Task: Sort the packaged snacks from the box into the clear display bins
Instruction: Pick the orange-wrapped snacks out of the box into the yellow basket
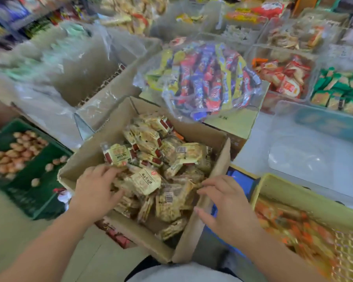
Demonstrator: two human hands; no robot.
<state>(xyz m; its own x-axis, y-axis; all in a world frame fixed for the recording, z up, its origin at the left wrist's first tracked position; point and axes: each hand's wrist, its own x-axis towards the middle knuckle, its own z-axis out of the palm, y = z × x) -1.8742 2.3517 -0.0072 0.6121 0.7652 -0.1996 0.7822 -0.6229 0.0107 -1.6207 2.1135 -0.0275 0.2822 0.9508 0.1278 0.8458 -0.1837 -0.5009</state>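
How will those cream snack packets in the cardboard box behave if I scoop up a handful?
Probably light: the snack packets are small, flat pouches. Their glossy film wrap looks slippery, so a loose handful may shed a few. They lie jumbled in the cardboard box, so they likely slide over each other rather than lift as a stack.

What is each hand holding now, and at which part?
Nothing is plainly held. The left hand lies open on the snack packets in the box; the right hand reaches over its right flap.
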